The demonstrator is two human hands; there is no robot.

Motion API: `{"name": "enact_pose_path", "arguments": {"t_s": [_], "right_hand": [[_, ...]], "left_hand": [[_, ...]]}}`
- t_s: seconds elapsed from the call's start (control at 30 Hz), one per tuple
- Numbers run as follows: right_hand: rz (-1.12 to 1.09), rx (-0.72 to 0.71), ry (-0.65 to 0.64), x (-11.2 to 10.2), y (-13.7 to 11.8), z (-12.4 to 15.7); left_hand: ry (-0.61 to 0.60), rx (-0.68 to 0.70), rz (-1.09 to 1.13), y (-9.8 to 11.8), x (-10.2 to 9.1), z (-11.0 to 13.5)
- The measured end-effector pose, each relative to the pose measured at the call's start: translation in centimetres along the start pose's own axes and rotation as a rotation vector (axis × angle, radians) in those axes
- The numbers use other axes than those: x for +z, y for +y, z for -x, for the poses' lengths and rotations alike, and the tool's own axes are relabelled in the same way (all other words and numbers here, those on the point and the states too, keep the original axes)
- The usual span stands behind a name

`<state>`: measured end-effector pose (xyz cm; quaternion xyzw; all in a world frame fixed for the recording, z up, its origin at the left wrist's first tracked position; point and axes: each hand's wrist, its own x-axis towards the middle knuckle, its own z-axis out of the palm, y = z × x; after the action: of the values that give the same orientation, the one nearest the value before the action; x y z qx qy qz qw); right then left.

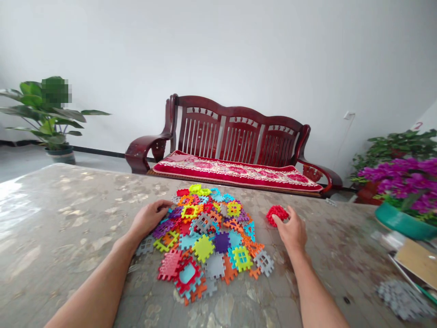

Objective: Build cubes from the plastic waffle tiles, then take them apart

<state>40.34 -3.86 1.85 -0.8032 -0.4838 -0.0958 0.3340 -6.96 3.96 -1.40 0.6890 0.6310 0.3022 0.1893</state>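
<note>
A heap of colourful interlocking plastic tiles (pixel 204 248) with notched edges lies on the table, some solid and some with window or frame cut-outs. My left hand (pixel 152 217) rests at the heap's upper left edge, beside purple tiles (pixel 164 228). Its thumb and forefinger are apart, and I see nothing between them. Right of the heap, my right hand (pixel 292 228) has thumb and fingers around the near right side of a small stack of red tiles (pixel 277 215), which sits on the table. A grey tile (pixel 146 246) lies by my left wrist.
Grey tiles (pixel 404 298) lie at the table's lower right, near an open box (pixel 416 259). A teal pot (pixel 406 223) with purple flowers stands at the right. Beyond the table (pixel 85 214) is a wooden bench (pixel 235 132); a potted plant (pixel 59 155) stands at the left.
</note>
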Motion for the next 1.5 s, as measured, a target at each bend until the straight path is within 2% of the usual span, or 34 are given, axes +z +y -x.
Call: {"name": "enact_pose_path", "arguments": {"t_s": [0.1, 0.2, 0.27, 0.4, 0.5, 0.67, 0.77, 0.9, 1.07, 1.27, 1.37, 1.5], "right_hand": [[0.029, -0.061, 0.105, 0.0, 0.0, 0.1], [-0.016, -0.2, 0.229, 0.1, -0.8, 0.4], [-0.127, -0.346, 0.211, 0.3, -2.1, 1.1], [-0.375, -0.605, -0.025, 0.0, -6.3, 4.0], [-0.515, -0.756, -0.285, -0.9, -9.8, 6.7], [-0.593, -0.984, -0.618, -2.8, -13.6, 10.5], [-0.575, -1.106, -0.736, -3.3, -14.6, 11.8], [-0.506, -1.177, -0.794, -3.2, -14.6, 12.7], [-0.51, -1.194, -0.745, -3.0, -14.1, 12.7], [-0.656, -1.197, -0.637, -3.0, -13.9, 12.7], [-0.74, -1.0, -0.541, -2.8, -13.5, 12.1], [-0.768, -0.468, -0.388, -1.5, -11.8, 9.4]], "left_hand": [[0.003, 0.002, -0.005, 0.2, 0.0, 0.1], [0.007, -0.011, 0.003, 0.3, 0.0, 0.3], [0.007, -0.017, 0.008, 0.3, 0.0, 0.3], [0.005, -0.001, 0.022, 0.4, 0.0, 0.3], [0.004, -0.005, 0.039, 0.4, 0.1, 0.2], [0.03, -0.018, 0.051, 0.4, 0.1, 0.3], [0.035, -0.007, 0.056, 0.6, 0.0, 0.4], [0.03, 0.003, 0.04, 0.9, -0.1, 0.6], [0.021, -0.006, 0.027, 1.2, -0.2, 0.7], [0.023, -0.011, 0.016, 0.6, 0.0, 0.4], [0.018, -0.018, 0.011, 0.6, 0.0, 0.4], [0.004, -0.023, 0.023, 0.8, -0.2, 0.5]]}}
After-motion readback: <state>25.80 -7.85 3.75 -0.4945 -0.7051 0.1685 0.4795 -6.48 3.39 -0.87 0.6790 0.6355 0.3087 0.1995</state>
